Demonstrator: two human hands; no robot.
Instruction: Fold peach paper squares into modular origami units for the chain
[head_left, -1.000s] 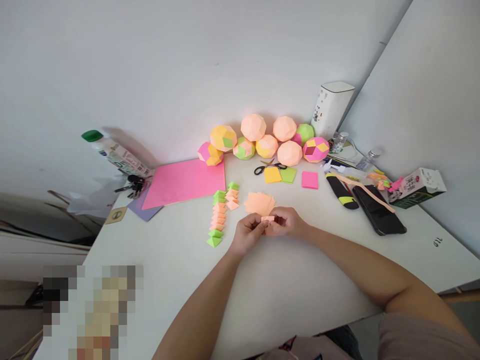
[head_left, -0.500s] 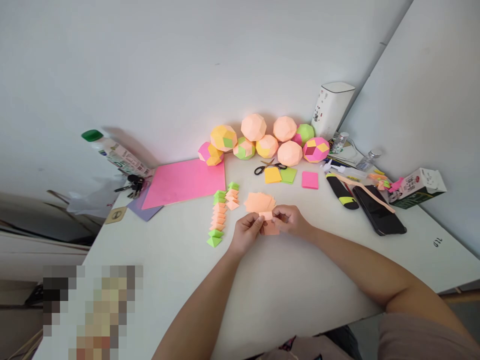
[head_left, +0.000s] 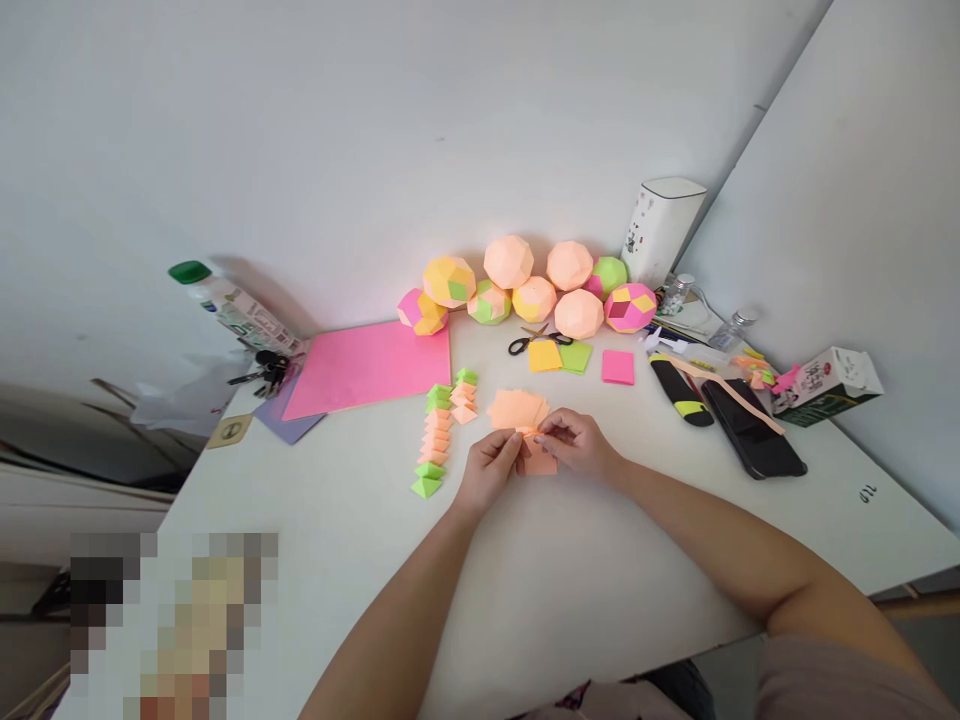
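Observation:
Between my two hands is a small peach paper square (head_left: 540, 459), partly hidden by the fingers. My left hand (head_left: 487, 468) pinches its left side, and my right hand (head_left: 579, 442) pinches the upper right part, where the paper is bent over. Just beyond the fingers lies a fanned pile of peach paper squares (head_left: 517, 408). Left of my hands, folded green and peach paper pieces (head_left: 437, 440) stand in a long row, with a shorter row of folded paper pieces (head_left: 464, 398) beside it.
Faceted paper balls (head_left: 508, 262) are stacked along the wall. In front of them lie scissors (head_left: 534, 338) and yellow, green and pink paper squares (head_left: 618, 367). A pink sheet (head_left: 371, 365) and bottle (head_left: 240, 310) are at left; a phone (head_left: 754, 430), cutter (head_left: 681, 390) and carton (head_left: 829, 385) at right.
The peach square's upper edge, facing me as a light flap before, now shows as a thin bent strip. My right fingers have shifted slightly left along it. The view has moved a little.

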